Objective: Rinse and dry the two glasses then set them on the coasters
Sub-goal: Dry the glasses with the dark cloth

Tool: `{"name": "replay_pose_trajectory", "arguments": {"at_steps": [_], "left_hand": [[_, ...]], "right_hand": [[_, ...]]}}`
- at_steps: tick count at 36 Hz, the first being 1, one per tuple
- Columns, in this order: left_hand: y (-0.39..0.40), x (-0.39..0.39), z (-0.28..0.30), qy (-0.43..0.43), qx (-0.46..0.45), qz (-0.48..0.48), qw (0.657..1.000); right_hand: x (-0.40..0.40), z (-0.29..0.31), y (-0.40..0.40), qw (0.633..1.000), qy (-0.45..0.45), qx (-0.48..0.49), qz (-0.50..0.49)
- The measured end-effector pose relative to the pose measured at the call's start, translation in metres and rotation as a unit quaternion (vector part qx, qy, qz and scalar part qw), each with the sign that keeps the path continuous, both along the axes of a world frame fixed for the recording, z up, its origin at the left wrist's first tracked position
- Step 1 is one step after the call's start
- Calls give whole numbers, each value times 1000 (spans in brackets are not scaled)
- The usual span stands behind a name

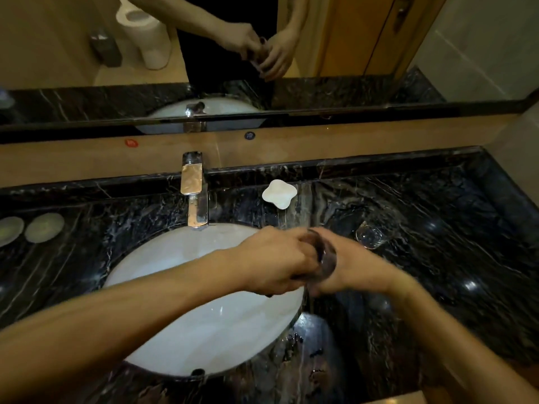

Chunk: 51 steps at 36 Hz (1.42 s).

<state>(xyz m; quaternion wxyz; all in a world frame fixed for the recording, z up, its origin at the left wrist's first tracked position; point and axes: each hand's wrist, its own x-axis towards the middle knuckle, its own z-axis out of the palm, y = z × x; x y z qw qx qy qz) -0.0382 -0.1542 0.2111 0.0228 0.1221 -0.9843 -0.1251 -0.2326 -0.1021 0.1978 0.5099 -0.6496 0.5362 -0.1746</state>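
— Where's the glass?
— Over the sink's three o'clock rim, lying sideways, mouth toward nine o'clock. The right hand has its grip wrapped round the base; the left hand is closed at the mouth.
— And the other?
— The second glass lies on the worktop, just beside the right hand at one o'clock. The coasters sit well apart, at nine.

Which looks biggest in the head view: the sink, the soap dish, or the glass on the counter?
1. Sink
2. Soap dish and glass: look about alike; the glass is clear and blurry, so no ranking.
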Motion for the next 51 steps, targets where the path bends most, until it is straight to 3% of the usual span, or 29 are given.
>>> {"name": "replay_pose_trajectory", "arguments": {"at_steps": [3, 5, 9, 13, 18, 20, 22, 25, 28, 30, 32, 34, 37, 38, 39, 40, 42, 43, 44, 45, 46, 48, 51], "left_hand": [[4, -3, 3, 0, -79, -135, 988], [2, -4, 1, 5, -117, -155, 981], [-4, 1, -14, 21, -90, -39, 995], [9, -14, -13, 41, 25, 159, 986], [9, -22, -13, 18, 150, 258, 954], [9, -21, -10, 10, 163, 254, 953], [9, -15, -4, -3, 139, 210, 968], [0, -4, -1, -39, 13, 60, 997], [-5, 0, 4, -6, -71, -85, 994], [-8, -1, 6, 7, -109, -133, 985], [-12, -3, 5, 13, -110, -108, 988], [-14, -6, 1, -14, -59, -13, 998], [-6, -19, -8, -42, 81, 158, 983], [-4, -23, -10, -11, 168, 215, 962], [-3, -24, -11, 28, 288, 268, 919], [-4, -21, -12, 71, 416, 309, 853], [-8, -9, -15, 158, 605, 359, 693], [-8, -3, -17, 208, 647, 379, 628], [-7, 0, -16, 267, 662, 397, 577], [-5, 1, -16, 329, 647, 416, 548], [-3, 0, -15, 386, 607, 435, 542], [5, -4, -19, 457, 493, 462, 578], [26, -18, -35, 449, 402, 464, 649]], "right_hand": [[-10, 19, -9, 979, -74, 122, 144], [-8, 21, -9, 984, -39, 94, 148], [8, 4, 7, 993, 75, -92, -24], [16, -31, 6, 917, 246, -297, -102], [25, -45, 8, 872, 261, -375, -174], [29, -41, 11, 878, 267, -356, -176], [25, -33, 11, 923, 230, -268, -154], [4, -9, 3, 993, 70, -75, -66], [-10, 11, -5, 997, -18, 51, 56], [-9, 14, -5, 995, -10, 53, 89], [-3, 9, 0, 1000, 11, 3, 24], [5, -3, 4, 989, 106, -76, -76], [17, -26, 2, 903, 334, -240, -126], [21, -32, 1, 877, 369, -282, -125], [21, -38, 2, 863, 378, -311, -126], [22, -41, 3, 857, 378, -323, -134], [20, -43, 7, 890, 312, -263, -204], [20, -39, 8, 919, 227, -189, -260], [19, -36, 8, 937, 112, -110, -314], [18, -33, 7, 933, -18, -45, -357], [16, -33, 7, 913, -122, -4, -389], [16, -33, 7, 875, -255, 38, -410], [28, -34, 4, 818, -388, 67, -420]]}}
